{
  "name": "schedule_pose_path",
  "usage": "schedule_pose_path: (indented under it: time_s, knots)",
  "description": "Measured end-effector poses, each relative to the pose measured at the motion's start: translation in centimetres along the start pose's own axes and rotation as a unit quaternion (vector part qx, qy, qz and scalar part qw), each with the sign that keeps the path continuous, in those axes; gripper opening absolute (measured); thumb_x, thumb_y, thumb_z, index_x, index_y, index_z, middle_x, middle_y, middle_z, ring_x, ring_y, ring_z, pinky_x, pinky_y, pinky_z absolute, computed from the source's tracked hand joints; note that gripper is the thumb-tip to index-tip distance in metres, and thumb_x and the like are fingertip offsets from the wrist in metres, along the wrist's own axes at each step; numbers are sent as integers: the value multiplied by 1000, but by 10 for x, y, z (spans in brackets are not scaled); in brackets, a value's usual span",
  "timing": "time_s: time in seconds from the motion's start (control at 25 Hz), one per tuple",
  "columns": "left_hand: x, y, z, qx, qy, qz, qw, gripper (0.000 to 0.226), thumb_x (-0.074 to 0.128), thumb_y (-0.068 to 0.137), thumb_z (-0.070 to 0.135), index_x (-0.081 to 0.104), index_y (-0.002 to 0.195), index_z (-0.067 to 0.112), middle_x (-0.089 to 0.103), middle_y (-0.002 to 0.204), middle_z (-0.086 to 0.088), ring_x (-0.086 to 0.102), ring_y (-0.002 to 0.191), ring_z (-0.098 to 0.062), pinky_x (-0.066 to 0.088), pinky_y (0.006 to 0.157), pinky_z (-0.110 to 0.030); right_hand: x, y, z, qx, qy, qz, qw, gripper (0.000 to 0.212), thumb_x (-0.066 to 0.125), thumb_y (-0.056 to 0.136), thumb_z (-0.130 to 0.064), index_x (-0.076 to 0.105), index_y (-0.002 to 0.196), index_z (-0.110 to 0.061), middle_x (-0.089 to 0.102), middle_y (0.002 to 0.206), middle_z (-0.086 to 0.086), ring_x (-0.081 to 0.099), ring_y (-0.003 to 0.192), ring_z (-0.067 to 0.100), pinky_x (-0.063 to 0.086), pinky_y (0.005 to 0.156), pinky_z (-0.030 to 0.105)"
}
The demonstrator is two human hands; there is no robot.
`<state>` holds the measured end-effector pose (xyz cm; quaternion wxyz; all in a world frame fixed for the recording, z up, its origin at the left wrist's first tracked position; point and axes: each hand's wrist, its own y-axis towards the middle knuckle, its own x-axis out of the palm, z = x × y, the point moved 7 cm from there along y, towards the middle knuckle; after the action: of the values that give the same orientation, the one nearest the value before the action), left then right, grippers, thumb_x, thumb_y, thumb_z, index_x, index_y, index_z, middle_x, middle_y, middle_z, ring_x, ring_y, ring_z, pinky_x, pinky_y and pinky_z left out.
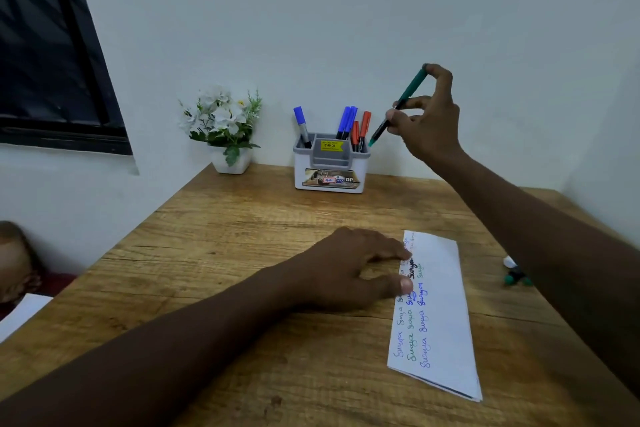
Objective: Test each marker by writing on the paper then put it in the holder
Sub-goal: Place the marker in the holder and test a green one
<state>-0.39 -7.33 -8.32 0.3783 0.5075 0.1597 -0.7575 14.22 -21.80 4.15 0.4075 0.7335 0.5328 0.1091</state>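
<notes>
The right hand (427,118) is raised over the far right of the table, its thumb and fingertips curled round a green marker (401,101). The marker is tilted, its capped green end pointing down and left, just beside the right rim of the holder (329,168) and not yet inside. The left hand (349,267) lies palm down on the wooden table (225,253), fingers loosely straight, fingertips and thumb pressing the left edge of the folded paper (441,315), which lies near and right and bears rows of handwriting in blue, green and black. The white and grey holder stands at the far edge by the wall, with a blue marker (300,123) in its left compartment and several blue markers (347,121) and red markers (362,130) in its right. Left of it sits a small white flower pot (227,130). More markers (516,274) lie on the table at right, partly hidden by the right forearm. A dark window (45,45) fills the upper left.
</notes>
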Motion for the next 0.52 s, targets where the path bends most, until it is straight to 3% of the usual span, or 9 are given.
schedule_pose_path:
  time_s: [0.2, 0.4, 0.52]
  knots:
    - [0, 1, 2, 15, 17, 4, 1000, 53, 57, 99, 53, 53, 147, 30, 50, 155, 10, 42, 145, -8, 31, 122, -38, 40, 7, 17, 0, -62, -46, 997, 79, 85, 77, -16, 40, 142, -25, 75, 80, 2, 74, 65, 17, 63, 79, 44]
    - [0, 0, 3, 26, 17, 11, 999, 53, 57, 99, 53, 55, 146, 28, 52, 154, 7, 44, 144, -9, 34, 121, -39, 58, 9, 30, 15, -86, -84, 993, 58, 80, 77, -9, 62, 131, -16, 78, 74, 6, 76, 70, 12, 58, 95, 42]
    - [-1, 0, 5, 36, 19, 17, 999, 52, 59, 100, 50, 56, 146, 25, 52, 154, 6, 46, 143, -10, 34, 119, -31, 60, 11, 32, 8, -101, -100, 990, 51, 78, 78, -9, 68, 128, -15, 79, 77, 6, 75, 73, 9, 55, 102, 41]
